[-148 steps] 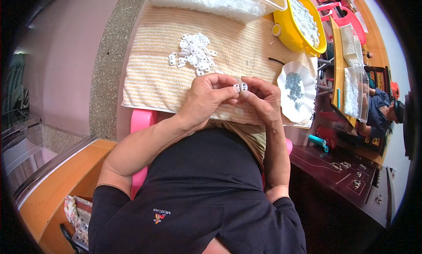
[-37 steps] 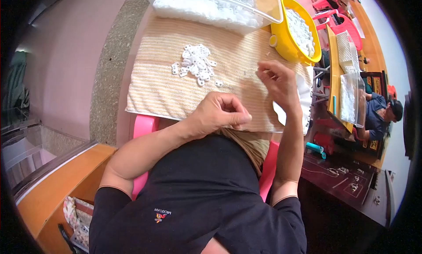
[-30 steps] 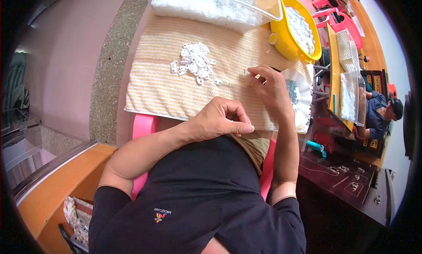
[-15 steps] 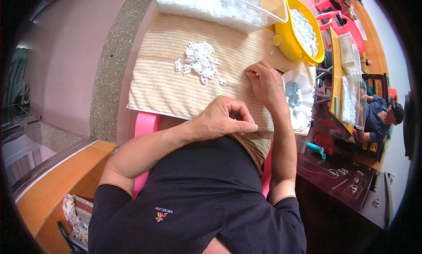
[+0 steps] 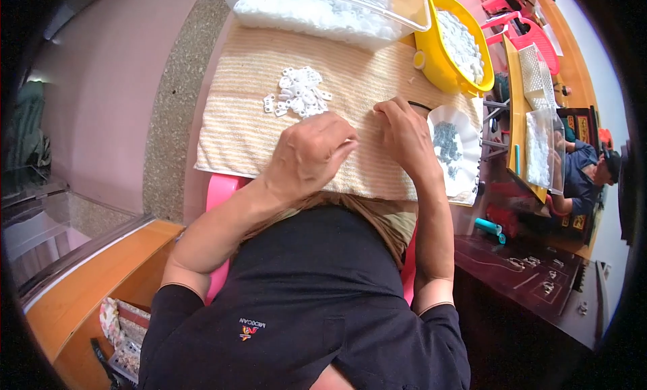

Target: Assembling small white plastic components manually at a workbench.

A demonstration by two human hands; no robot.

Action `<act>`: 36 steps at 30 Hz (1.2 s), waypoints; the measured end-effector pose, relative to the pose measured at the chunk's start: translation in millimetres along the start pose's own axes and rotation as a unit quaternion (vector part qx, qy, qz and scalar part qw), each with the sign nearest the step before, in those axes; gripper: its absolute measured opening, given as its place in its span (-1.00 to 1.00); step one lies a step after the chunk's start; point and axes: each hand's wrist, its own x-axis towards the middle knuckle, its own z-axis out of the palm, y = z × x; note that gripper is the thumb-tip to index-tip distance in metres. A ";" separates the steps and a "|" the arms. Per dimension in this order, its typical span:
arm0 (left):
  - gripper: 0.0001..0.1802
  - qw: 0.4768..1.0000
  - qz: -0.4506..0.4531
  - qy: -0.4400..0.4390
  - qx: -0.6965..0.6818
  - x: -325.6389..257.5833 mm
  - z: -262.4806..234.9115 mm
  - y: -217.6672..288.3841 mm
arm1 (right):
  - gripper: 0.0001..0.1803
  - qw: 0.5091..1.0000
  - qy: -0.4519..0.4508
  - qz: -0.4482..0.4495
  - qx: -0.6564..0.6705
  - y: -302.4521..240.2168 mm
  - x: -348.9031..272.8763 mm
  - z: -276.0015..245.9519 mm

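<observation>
My left hand is curled over the striped towel, fingertips pinched on what looks like a small white part. My right hand lies close beside it. Its bent fingers press down on the towel, and anything under them is hidden. A loose pile of small white plastic parts lies on the towel just beyond my left hand. A white scalloped dish of small dark pieces touches the right side of my right hand.
A yellow bowl and a clear bin of white parts stand at the towel's far edge. To the right are a pink stool, clear bags, a dark table and a seated person in blue.
My right hand has drawn back from over the dish to the towel beside my left hand. My left hand has moved slightly forward onto the towel.
</observation>
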 end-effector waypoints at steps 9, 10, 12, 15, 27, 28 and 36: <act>-0.87 0.958 0.062 -0.039 0.276 -1.5 0.9 -7.7 | -0.89 0.982 0.073 -0.002 0.173 0.6 -17.2 -5.6; -0.89 0.955 0.065 -0.039 0.286 -1.4 1.6 -8.1 | -0.90 0.979 0.070 0.009 0.192 -0.7 -18.2 -6.3; -0.90 0.952 0.067 -0.038 0.296 -1.5 2.2 -9.0 | -0.92 0.975 0.070 0.012 0.211 -1.8 -18.8 -7.7; -0.92 0.947 0.053 -0.063 0.309 -2.8 1.9 -12.3 | -0.95 0.965 0.058 0.024 0.253 -2.5 -19.4 -8.2; -0.93 0.952 0.014 -0.090 0.293 -2.5 1.5 -21.2 | -0.95 0.939 0.001 0.028 0.343 -2.7 -19.7 0.5; -0.92 0.953 0.010 -0.088 0.291 -2.3 1.7 -20.9 | -0.95 0.944 0.005 0.012 0.331 -1.4 -19.7 1.8; -0.85 0.947 -0.029 -0.119 0.297 -0.4 1.4 -15.6 | -0.95 0.925 -0.023 0.049 0.377 1.2 -21.8 9.9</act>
